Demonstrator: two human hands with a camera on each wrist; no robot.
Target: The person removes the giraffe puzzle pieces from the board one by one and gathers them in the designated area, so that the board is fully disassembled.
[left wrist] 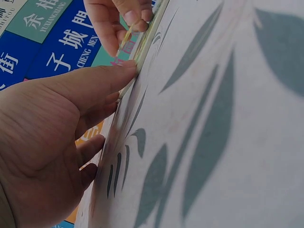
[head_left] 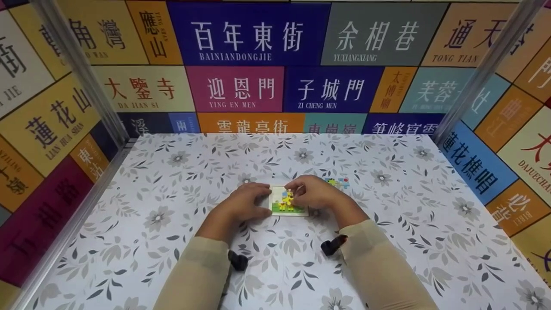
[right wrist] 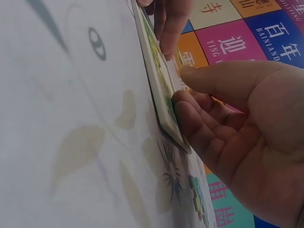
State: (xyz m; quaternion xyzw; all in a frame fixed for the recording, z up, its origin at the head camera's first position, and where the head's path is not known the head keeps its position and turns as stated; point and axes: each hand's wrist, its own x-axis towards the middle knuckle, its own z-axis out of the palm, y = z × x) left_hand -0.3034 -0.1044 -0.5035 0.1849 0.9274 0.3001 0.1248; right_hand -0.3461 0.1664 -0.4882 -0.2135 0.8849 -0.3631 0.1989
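A small square jigsaw board (head_left: 292,214) with a pale frame lies on the table, showing green ground and a yellow figure. My left hand (head_left: 246,201) holds its left side, thumb near the front corner and fingers near the back one. Over the board's right half, my right hand (head_left: 316,192) pinches a thin yellow puzzle piece (left wrist: 126,37) between thumb and fingers. That piece stands tilted just above the board in the left wrist view. The right wrist view shows my right fingers (right wrist: 190,111) close along the board's edge.
Several loose puzzle pieces (head_left: 338,182) lie behind my right hand, partly hidden by it. The table (head_left: 172,267) has a white leaf-and-flower cover. Colourful panels with printed characters (head_left: 249,34) rise behind and at both sides.
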